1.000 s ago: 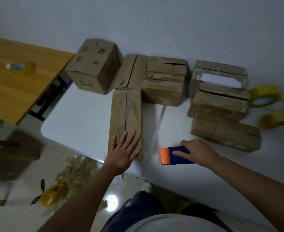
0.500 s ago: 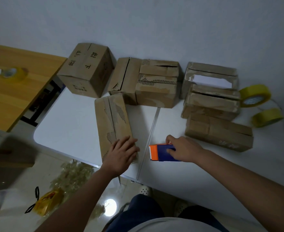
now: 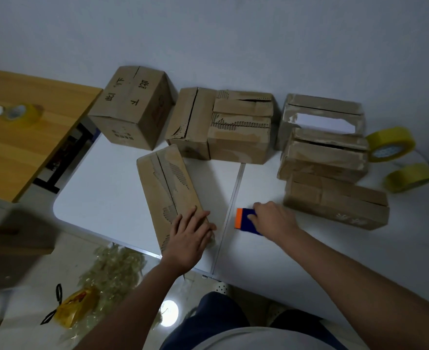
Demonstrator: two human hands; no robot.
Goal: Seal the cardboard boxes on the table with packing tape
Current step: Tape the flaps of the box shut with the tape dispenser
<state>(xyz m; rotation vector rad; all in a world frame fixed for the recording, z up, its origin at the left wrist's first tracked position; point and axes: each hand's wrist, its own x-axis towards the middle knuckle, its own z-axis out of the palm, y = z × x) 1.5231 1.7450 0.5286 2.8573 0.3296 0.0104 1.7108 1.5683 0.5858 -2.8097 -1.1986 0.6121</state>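
A long flat cardboard box [image 3: 167, 188] lies slanted on the white table [image 3: 102, 188], its torn top seam facing up. My left hand [image 3: 189, 232] rests on its near end, fingers spread and a little bent over the edge. To the right, my right hand [image 3: 271, 219] grips a blue tool with an orange end [image 3: 243, 218] that sits on the table. Several other worn boxes stand behind: a cube box [image 3: 135, 107] with printed characters, a middle pair [image 3: 223, 125], and a stack of three at the right [image 3: 327, 157].
Two yellow tape rolls [image 3: 390, 144] [image 3: 408, 176] lie at the table's right by the wall. A third roll [image 3: 22, 113] sits on the wooden table [image 3: 18, 147] at the left. Crumpled tape and a yellow bag [image 3: 76, 305] are on the floor below.
The long box has turned under my left hand, its far end swinging left. My right hand with the blue tool has slid a little toward the boxes.
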